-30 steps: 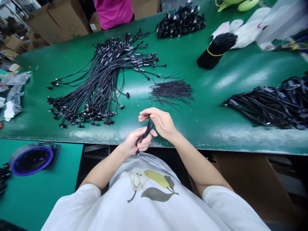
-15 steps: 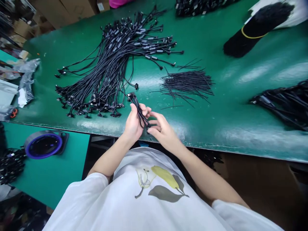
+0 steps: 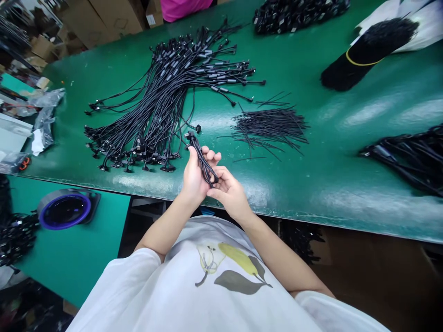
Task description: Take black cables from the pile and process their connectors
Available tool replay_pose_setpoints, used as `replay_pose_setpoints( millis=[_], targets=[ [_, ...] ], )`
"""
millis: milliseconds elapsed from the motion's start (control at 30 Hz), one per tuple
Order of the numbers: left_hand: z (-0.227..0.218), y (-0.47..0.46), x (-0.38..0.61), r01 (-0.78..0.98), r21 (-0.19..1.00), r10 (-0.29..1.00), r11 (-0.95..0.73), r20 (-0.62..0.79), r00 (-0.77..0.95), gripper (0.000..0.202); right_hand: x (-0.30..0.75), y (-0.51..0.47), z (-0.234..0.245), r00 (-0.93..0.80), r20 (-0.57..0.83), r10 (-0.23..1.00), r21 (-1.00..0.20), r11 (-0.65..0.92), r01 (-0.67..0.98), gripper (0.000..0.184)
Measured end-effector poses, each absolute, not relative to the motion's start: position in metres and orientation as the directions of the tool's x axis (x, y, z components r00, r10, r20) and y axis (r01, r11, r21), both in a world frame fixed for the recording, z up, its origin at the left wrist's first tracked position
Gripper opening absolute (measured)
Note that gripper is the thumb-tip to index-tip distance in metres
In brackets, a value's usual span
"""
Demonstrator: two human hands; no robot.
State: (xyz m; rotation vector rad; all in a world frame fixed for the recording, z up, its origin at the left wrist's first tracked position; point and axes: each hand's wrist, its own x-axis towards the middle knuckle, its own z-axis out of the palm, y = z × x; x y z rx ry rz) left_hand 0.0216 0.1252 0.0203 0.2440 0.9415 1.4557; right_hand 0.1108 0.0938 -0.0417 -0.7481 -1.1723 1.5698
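Note:
A black cable, folded into a narrow bundle with its plugs at the upper end, lies across the palm of my left hand. The left thumb presses on it near the plugs. My right hand grips the lower looped end between thumb and fingers. Both hands are just above the front edge of the green table. Beyond them spreads a large pile of black cables with plugs and grey sleeves. To its right is a heap of thin black ties.
A thick bundle of black ties with a yellow band lies at the far right. Coiled cables sit at the right edge, more cables at the back. A purple-rimmed round device stands on the lower left table. Someone's pink garment shows behind.
My right hand has shifted slightly down and left around the looped end of the cable. The left hand keeps its hold. The whole view has moved a little.

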Motion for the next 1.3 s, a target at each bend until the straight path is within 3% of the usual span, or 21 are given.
replay_pose_setpoints(
  millis=[133,267,433,533,633,900,1067,1167,1233,1300],
  targets=[
    [0.032,0.142,0.004,-0.796,0.602,0.914,0.062,-0.354,-0.197,0.032,0.109,0.092,-0.036,-0.366,0.135,0.921,-0.952,0.018,-0.306,0.044],
    [0.044,0.160,-0.018,-0.802,0.592,0.890,-0.080,-0.320,-0.324,0.034,0.106,0.084,-0.033,-0.451,0.154,0.879,-0.946,0.000,-0.323,0.046],
    [0.051,0.146,-0.010,-0.764,0.626,0.906,0.155,-0.399,-0.143,0.050,0.110,0.085,-0.037,-0.421,0.127,0.898,-0.923,-0.048,-0.381,0.048],
    [0.048,0.135,0.001,-0.780,0.576,0.904,0.245,-0.427,-0.031,0.037,0.115,0.090,-0.037,-0.397,0.154,0.905,-0.934,0.002,-0.357,0.047],
    [0.045,0.136,0.003,-0.825,0.517,0.895,0.227,-0.446,-0.033,0.025,0.116,0.092,-0.035,-0.413,0.187,0.892,-0.924,0.017,-0.382,0.043],
    [0.036,0.160,0.009,-0.906,0.406,0.898,0.118,-0.433,-0.078,0.026,0.113,0.100,-0.034,-0.335,0.218,0.917,-0.891,0.047,-0.451,0.037],
    [0.031,0.167,0.008,-0.893,0.427,0.902,0.139,-0.428,-0.065,0.023,0.109,0.100,-0.039,-0.295,0.092,0.951,-0.910,-0.040,-0.412,0.033],
    [0.028,0.168,0.002,-0.844,0.518,0.920,0.137,-0.383,-0.086,0.021,0.116,0.099,-0.048,-0.352,0.035,0.935,-0.923,-0.105,-0.370,0.032],
    [0.026,0.167,0.000,-0.800,0.590,0.939,0.113,-0.327,-0.109,0.018,0.125,0.098,-0.052,-0.356,0.052,0.933,-0.963,-0.047,-0.264,0.031],
    [0.025,0.165,0.002,-0.762,0.645,0.955,0.067,-0.262,-0.138,0.020,0.135,0.099,-0.051,-0.267,0.135,0.954,-0.991,0.125,-0.054,0.040]
  ],
)
